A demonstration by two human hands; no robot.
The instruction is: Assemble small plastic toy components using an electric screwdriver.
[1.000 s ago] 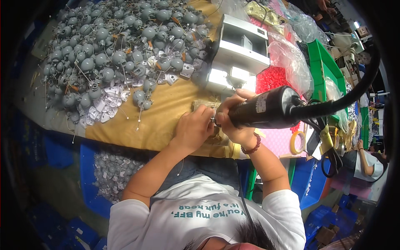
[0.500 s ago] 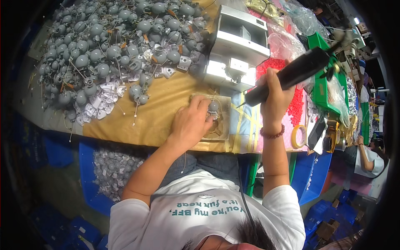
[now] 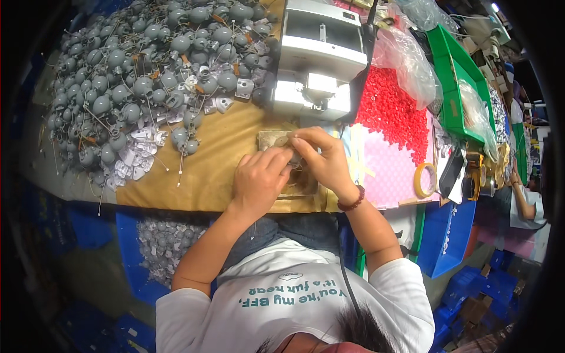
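Both my hands are close together over a square, tan fixture block (image 3: 271,139) near the table's front edge. My left hand (image 3: 262,177) lies on its left side, fingers bent and closed round a small grey ball-shaped part (image 3: 296,159) that mostly hides under them. From the right, my right hand (image 3: 325,160) pinches thumb and forefinger together at the top of that part, touching the left fingertips. Whatever sits in this pinch is too small and covered to make out.
Left stands a large heap of grey ball-shaped parts (image 3: 141,87) with wires, with white plastic pieces (image 3: 138,156) beside it. Behind the block is a white machine (image 3: 321,53). Rightward are red small parts (image 3: 391,109), a tape roll (image 3: 424,180) and a green tray (image 3: 453,88).
My right hand has let go of the black electric screwdriver and come left and down to the fixture, where its fingers now pinch. My left hand has stayed at the block, fingers shifted slightly.
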